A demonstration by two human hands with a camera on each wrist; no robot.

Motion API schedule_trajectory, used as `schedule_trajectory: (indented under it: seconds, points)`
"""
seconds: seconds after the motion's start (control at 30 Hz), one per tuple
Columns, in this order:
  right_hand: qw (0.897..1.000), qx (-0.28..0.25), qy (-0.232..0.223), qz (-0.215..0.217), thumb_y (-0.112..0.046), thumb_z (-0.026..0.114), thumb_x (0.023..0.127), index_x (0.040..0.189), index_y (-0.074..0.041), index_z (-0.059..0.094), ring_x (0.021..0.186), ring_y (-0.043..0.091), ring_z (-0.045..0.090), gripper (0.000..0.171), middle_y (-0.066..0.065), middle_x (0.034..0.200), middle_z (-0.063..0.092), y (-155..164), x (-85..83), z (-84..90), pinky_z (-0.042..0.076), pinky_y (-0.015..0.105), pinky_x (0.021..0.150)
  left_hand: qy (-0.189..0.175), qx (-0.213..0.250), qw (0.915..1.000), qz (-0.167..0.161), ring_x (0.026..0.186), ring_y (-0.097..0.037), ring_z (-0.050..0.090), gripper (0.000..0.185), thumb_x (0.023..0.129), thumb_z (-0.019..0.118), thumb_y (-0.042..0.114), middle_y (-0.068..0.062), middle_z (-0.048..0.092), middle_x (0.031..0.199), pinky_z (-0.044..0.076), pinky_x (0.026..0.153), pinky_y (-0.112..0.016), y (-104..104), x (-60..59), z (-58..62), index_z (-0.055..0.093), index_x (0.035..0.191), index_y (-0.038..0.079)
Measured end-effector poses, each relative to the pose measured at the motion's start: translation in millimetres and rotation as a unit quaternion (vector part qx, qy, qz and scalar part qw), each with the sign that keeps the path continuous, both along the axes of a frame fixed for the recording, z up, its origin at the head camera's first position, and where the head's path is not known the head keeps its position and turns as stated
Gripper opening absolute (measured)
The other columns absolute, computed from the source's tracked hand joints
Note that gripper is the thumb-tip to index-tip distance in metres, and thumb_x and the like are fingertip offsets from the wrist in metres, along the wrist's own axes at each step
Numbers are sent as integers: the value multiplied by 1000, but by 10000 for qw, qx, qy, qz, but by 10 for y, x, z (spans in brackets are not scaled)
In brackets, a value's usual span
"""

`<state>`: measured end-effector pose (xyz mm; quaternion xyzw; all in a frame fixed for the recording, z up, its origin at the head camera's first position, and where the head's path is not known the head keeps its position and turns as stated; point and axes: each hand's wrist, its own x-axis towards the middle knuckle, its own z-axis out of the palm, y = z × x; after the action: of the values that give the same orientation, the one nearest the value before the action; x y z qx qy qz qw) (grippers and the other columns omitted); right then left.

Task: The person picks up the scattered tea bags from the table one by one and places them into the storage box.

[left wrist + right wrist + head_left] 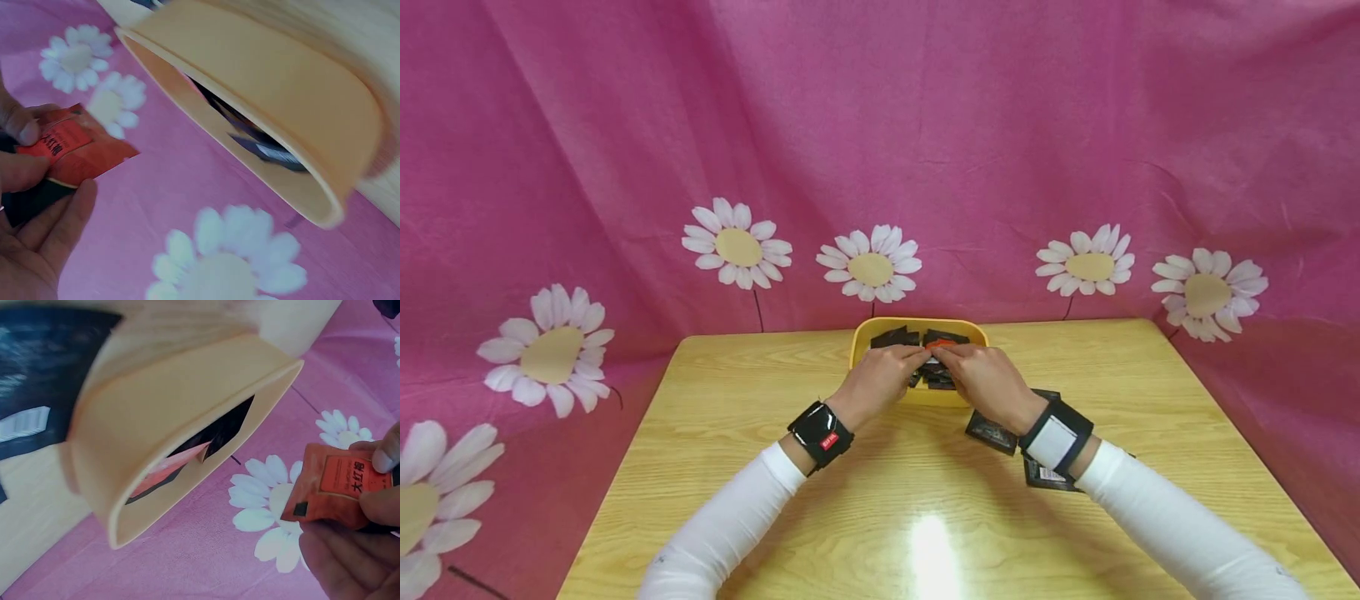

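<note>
Table (737,433): wood-grain top, light, smooth w/ glossy finish; lamp glare is reflected near the front edge. Tray (917,396): yellow plastic, matt, smooth walls. Red sachet (334,487): foil-like film, slight sheen, printed, creased at the edges. Dark packets (1000,433): black film, semi-gloss. Backdrop (925,125): pink cloth, matt, wrinkled, printed w/ daisies. Sleeves (722,525): white knit fabric.

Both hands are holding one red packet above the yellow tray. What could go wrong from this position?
1. Both hands, left hand and right hand, pinch the same red packet by its edges; pulling in opposite directions might tear it.
2. The hands hang over the yellow tray, which sits near the table's far edge; a bump might push it off.
3. Dark packets lie under the right wrist; the sleeve could sweep them away.
</note>
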<state>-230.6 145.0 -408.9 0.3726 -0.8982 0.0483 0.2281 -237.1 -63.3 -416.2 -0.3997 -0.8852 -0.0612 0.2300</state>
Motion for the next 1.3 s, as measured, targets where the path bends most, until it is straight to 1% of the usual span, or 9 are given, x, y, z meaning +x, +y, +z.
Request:
schedule_trajectory:
  seconds: [0.13,0.37,0.5,0.63,0.8,0.9,1.03,1.17,1.3]
  points:
    - [9999,-126,78,-46,0,72,84,123,-4,68,90,26,73,39,11,114,73,-145,-214,-43,60,38,69,-127,34,9997,208,113,-21,66,49,84,71,0,-6,67,128,56,88,-30,-115,-173,-52,64,131,10]
    - [9998,-66,-145,-157,0,64,87,127,-7,64,84,23,72,41,8,114,72,-367,-553,-181,58,38,65,-385,28,9979,512,114,-21,65,46,93,63,2,-6,64,133,58,82,-29,-282,-456,-209,59,137,10]
    - [9989,20,-333,-324,-1,56,93,125,-10,65,93,25,72,35,6,119,70,-461,-726,-309,59,40,70,-567,58,9968,556,106,-23,68,43,93,64,4,-6,66,128,58,81,-31,-323,-607,-322,60,135,9]
    - [9977,88,-460,-483,-2,55,94,122,-11,66,87,27,72,31,5,114,71,-516,-830,-472,59,43,67,-778,87,9947,669,95,-24,71,39,92,64,4,-6,71,119,58,79,-34,-321,-730,-468,63,131,12]
    - [9942,368,-788,-635,-5,57,94,127,-12,63,99,29,70,35,4,126,67,-559,-894,-648,58,45,76,-1093,-13,9894,958,100,-24,70,43,94,58,2,-5,69,123,57,82,-37,-322,-787,-653,60,135,15]
    - [9888,549,-1254,-597,-15,56,98,138,-8,56,118,34,62,41,11,139,58,-568,-898,-691,53,48,94,-1211,-193,9864,1094,116,-25,65,40,99,52,5,-6,65,132,50,100,-43,-319,-787,-703,57,138,11]
    - [9744,794,-1954,-773,-39,50,101,150,-7,40,139,37,44,59,17,153,42,-580,-898,-682,35,53,114,-1429,-604,9776,1422,136,-25,50,42,105,43,20,-5,55,145,30,117,-53,-303,-792,-691,48,145,9]
    - [9601,1051,-2401,-970,-53,50,97,155,-12,30,147,35,31,74,15,160,29,-607,-915,-658,26,56,118,-1941,-974,9599,1773,146,-23,36,50,106,39,34,-3,44,154,19,121,-57,-287,-808,-655,39,151,13]
    - [9549,1177,-2569,-909,-58,52,94,157,-14,26,149,34,27,81,15,162,24,-596,-929,-632,24,57,118,-2414,-991,9473,1858,150,-24,28,62,101,44,46,-5,35,159,12,121,-60,-289,-812,-627,34,154,15]
